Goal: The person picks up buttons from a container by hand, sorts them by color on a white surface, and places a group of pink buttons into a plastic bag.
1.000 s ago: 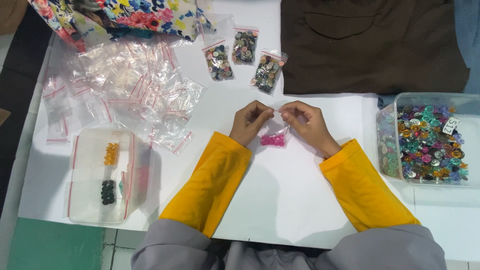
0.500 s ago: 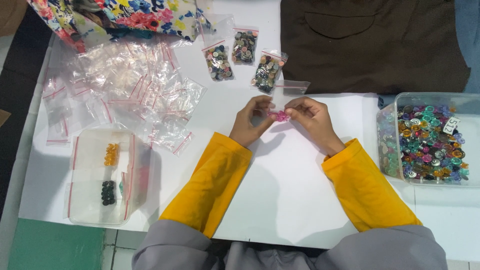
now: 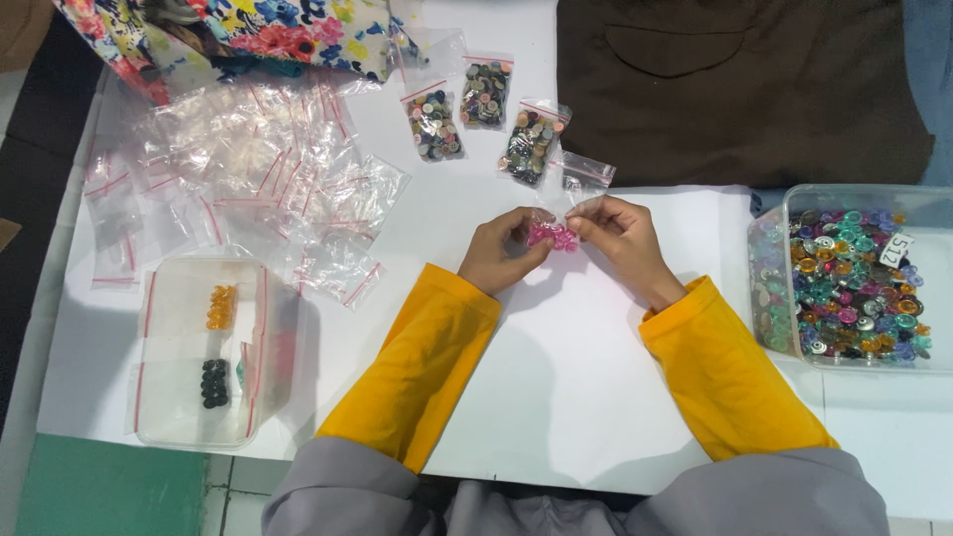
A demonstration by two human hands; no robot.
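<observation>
Two hands (image 3: 566,248) pinch one pink-button bag (image 3: 552,235).

small clear bag of pink bits (image 3: 552,235) half hidden by fingers (image 3: 588,224), its seal not readable, pink bits too small to identify, floral cloth (image 3: 248,35) and brown cloth (image 3: 740,89) cut by top edge, clear bead tub (image 3: 852,278) clipped at right edge

Left hand (image 3: 501,250) and right hand (image 3: 617,235) meet fingertip to fingertip, forearms angled inward, fingers pinched.
</observation>
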